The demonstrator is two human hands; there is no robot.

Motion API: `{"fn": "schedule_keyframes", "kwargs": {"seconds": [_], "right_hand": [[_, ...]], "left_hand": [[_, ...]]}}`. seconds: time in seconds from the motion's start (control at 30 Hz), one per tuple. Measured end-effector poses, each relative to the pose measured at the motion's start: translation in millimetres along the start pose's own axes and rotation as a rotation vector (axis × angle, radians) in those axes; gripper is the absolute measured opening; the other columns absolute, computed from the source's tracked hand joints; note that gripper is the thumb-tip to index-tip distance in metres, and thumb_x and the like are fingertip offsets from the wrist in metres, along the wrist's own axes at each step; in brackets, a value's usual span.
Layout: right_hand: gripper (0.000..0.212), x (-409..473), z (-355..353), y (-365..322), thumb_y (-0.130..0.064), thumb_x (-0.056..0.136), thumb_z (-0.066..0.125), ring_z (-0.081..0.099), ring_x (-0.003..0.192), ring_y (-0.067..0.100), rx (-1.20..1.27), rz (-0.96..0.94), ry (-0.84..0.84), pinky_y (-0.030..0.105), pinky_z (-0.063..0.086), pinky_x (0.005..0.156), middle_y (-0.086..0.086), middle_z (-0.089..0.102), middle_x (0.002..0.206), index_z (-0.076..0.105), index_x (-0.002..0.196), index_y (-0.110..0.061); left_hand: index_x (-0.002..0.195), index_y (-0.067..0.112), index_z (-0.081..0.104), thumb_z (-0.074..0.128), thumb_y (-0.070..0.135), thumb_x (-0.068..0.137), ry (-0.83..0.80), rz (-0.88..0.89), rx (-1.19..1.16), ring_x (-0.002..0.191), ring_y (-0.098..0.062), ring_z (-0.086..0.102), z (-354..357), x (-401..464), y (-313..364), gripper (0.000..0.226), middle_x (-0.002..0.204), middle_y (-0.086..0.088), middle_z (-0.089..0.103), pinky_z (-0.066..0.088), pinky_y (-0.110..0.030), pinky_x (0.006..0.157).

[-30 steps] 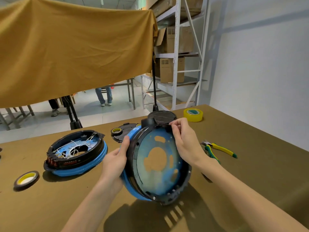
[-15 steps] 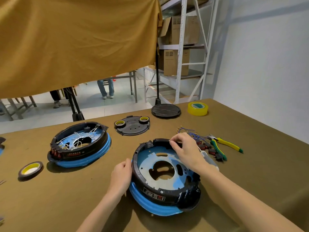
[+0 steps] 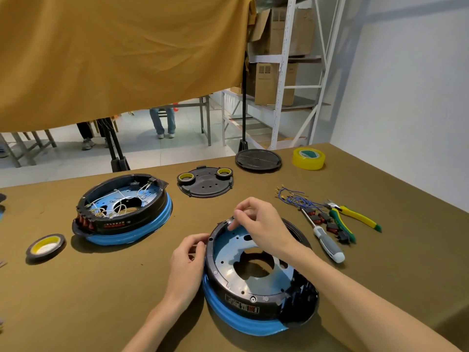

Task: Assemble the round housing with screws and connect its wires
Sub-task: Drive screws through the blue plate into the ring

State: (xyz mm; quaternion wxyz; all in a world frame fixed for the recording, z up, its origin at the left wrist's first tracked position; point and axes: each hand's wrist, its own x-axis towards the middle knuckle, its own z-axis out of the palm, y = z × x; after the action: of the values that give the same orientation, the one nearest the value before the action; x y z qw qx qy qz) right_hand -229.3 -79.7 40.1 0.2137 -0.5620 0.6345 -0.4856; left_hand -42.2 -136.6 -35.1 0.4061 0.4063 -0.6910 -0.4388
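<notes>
Head view: round housing [image 3: 256,273] lies flat on bench [image 3: 101,288] at 6 o'clock, left hand [image 3: 189,260] steadying its 9 o'clock rim w/ curled fingers, right hand [image 3: 258,224] fingers pinching at 11 o'clock rim, prob. seating a screw; next likely needs screwdriver [image 3: 327,243] at 3 o'clock.

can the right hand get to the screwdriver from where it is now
Probably yes: the screwdriver lies in the open just right of the right hand, with only bare table between; the pliers lie beyond it.
</notes>
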Motion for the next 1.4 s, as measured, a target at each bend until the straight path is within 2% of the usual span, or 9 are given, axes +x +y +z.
{"fn": "schedule_keyframes", "kwargs": {"seconds": [0.13, 0.27, 0.4, 0.63, 0.9, 1.2, 1.4], "right_hand": [[0.010, 6.1, 19.8, -2.1, -0.016, 0.103, 0.058, 0.073, 0.083, 0.008, -0.040, -0.018, -0.110, 0.030, 0.058, 0.084, -0.001, 0.078, 0.086, 0.066, 0.104, -0.010], [0.009, 6.2, 31.1, 2.7, -0.024, 0.096, 0.071, 0.059, 0.079, 0.006, -0.162, -0.082, -0.106, 0.016, 0.046, 0.073, -0.004, 0.066, 0.091, 0.077, 0.098, -0.018], [0.003, 3.8, 35.4, 4.9, -0.028, 0.093, 0.074, 0.057, 0.082, 0.009, -0.141, -0.074, -0.151, 0.015, 0.046, 0.074, -0.005, 0.057, 0.092, 0.077, 0.092, -0.029], [0.006, 2.3, 33.8, 5.6, -0.026, 0.094, 0.074, 0.057, 0.087, 0.008, -0.124, -0.078, -0.170, 0.018, 0.046, 0.077, -0.006, 0.060, 0.095, 0.079, 0.097, -0.024], [0.009, 3.7, 38.4, 5.7, -0.026, 0.095, 0.072, 0.056, 0.087, 0.003, -0.177, -0.143, -0.156, 0.017, 0.044, 0.077, -0.012, 0.058, 0.094, 0.078, 0.101, -0.023], [0.011, 2.1, 36.3, 12.8, -0.028, 0.097, 0.069, 0.057, 0.092, 0.008, -0.235, -0.180, -0.180, 0.032, 0.052, 0.086, -0.009, 0.059, 0.097, 0.076, 0.103, -0.021], [0.011, 3.8, 34.8, 16.9, -0.029, 0.092, 0.075, 0.060, 0.085, 0.006, -0.175, -0.129, -0.141, 0.020, 0.050, 0.075, -0.012, 0.063, 0.093, 0.080, 0.101, -0.026]], "left_hand": [[0.113, 0.033, 0.070, 0.052, 0.018, 0.107, -0.011, -0.014, -0.032, 0.102, 0.000, 0.067, -2.2, -3.1, -3.6, 0.024, 0.104, 0.020, 0.073, 0.057, -0.024, 0.083], [0.114, 0.032, 0.070, 0.052, 0.019, 0.107, -0.017, -0.020, -0.061, 0.102, -0.002, 0.069, -2.3, -2.7, -5.5, 0.023, 0.103, 0.019, 0.073, 0.059, -0.027, 0.084], [0.113, 0.032, 0.071, 0.053, 0.020, 0.106, -0.020, -0.024, -0.078, 0.100, -0.004, 0.070, -1.5, -2.6, -7.9, 0.023, 0.101, 0.016, 0.074, 0.059, -0.031, 0.083], [0.113, 0.031, 0.070, 0.053, 0.019, 0.106, -0.015, -0.009, -0.062, 0.101, -0.002, 0.069, -0.8, -2.1, -9.8, 0.022, 0.101, 0.018, 0.073, 0.060, -0.028, 0.085], [0.113, 0.030, 0.070, 0.053, 0.019, 0.105, -0.013, -0.015, -0.082, 0.101, -0.005, 0.069, -0.1, -2.6, -10.0, 0.021, 0.102, 0.012, 0.073, 0.061, -0.036, 0.088], [0.113, 0.031, 0.069, 0.053, 0.018, 0.106, -0.005, -0.014, -0.060, 0.104, -0.007, 0.068, 0.2, -2.1, -11.8, 0.023, 0.105, 0.012, 0.073, 0.059, -0.041, 0.093], [0.113, 0.032, 0.069, 0.052, 0.017, 0.106, -0.001, -0.003, -0.037, 0.104, -0.004, 0.067, -0.2, -2.5, -10.9, 0.023, 0.106, 0.011, 0.072, 0.059, -0.039, 0.093]]}}
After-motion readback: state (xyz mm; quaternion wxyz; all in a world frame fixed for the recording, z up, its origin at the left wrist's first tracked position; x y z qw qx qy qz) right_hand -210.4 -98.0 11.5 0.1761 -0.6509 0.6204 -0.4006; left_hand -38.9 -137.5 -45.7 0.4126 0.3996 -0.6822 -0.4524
